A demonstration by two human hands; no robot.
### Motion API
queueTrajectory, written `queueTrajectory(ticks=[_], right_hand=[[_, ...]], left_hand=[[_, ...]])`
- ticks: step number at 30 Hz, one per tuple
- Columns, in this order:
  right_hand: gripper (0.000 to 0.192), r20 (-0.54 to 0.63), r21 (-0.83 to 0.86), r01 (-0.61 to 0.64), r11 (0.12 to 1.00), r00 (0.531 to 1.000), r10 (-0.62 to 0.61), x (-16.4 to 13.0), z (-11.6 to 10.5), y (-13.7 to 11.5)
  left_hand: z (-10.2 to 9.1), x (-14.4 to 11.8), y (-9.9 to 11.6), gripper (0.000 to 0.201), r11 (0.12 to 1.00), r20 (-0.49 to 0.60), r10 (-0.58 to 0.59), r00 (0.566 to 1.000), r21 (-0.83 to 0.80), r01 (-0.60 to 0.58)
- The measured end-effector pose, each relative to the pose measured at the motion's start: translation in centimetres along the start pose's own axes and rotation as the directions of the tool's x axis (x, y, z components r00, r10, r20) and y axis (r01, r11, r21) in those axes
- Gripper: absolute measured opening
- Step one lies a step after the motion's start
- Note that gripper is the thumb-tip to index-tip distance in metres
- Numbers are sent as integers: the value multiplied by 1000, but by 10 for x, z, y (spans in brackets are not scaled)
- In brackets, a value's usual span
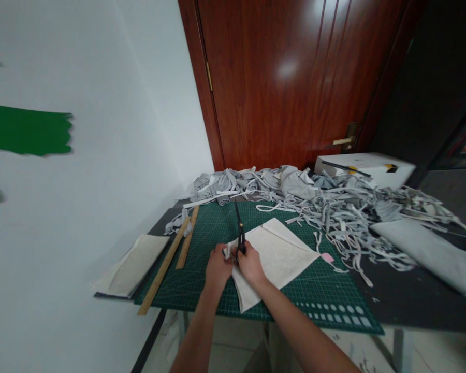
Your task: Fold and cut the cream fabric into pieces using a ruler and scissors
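Your right hand (251, 263) is closed round the handles of the black scissors (239, 230), blades pointing away from you. Your left hand (218, 267) pinches the near corner of the white fabric piece (274, 259), which lies flat on the green cutting mat (314, 295). By my judgement a cut is starting at that edge (blades look barely parted); next, keep the cloth taut. No legible writing anywhere.

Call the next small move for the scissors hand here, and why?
Probably close the scissors for one short snip. The right hand holds their handles at the near corner of the cream fabric piece, the blades pointing away over the green cutting mat, while the left hand pinches the fabric edge beside them.
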State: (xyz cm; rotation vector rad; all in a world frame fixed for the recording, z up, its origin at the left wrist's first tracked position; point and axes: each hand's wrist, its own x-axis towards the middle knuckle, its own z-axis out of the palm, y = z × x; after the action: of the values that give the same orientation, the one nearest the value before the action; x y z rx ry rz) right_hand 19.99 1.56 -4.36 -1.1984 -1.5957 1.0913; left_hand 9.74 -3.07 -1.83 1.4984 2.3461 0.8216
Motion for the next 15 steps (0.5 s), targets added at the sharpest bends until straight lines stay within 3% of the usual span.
queueTrajectory(ticks=[3,6,8,9,10,12,13,15], right_hand=[[13,5,-36,14,999,1000,-14,-2,0,-2],[13,4,-53,23,998,1000,-23,-3,0,-4],[13,-1,-60,22,998,1000,-22,-3,0,-3],[13,-5,-63,20,998,1000,-20,-3,0,-3],[13,-8,-66,18,998,1000,-19,-2,0,-2],[11,-10,-71,17,997,1000,-18,-2,0,-2],[10,-8,-73,19,997,1000,-20,-3,0,-2],[10,-2,-77,24,997,1000,-25,-4,0,-1]], left_hand=[[-5,-9,0,42,992,-110,91,990,94,-81],[-5,-26,-3,36,960,-220,268,938,140,-241],[-3,-40,-3,25,940,-247,339,908,46,-339],[-2,-47,-4,23,939,-236,324,916,-38,-341],[-2,-54,-4,25,946,-200,261,944,-141,-291],[-2,-63,-5,36,916,-39,66,997,-394,-76],[-3,-67,-6,42,852,67,-28,997,-521,59],[-8,-71,-8,47,648,245,-144,959,-709,278]])
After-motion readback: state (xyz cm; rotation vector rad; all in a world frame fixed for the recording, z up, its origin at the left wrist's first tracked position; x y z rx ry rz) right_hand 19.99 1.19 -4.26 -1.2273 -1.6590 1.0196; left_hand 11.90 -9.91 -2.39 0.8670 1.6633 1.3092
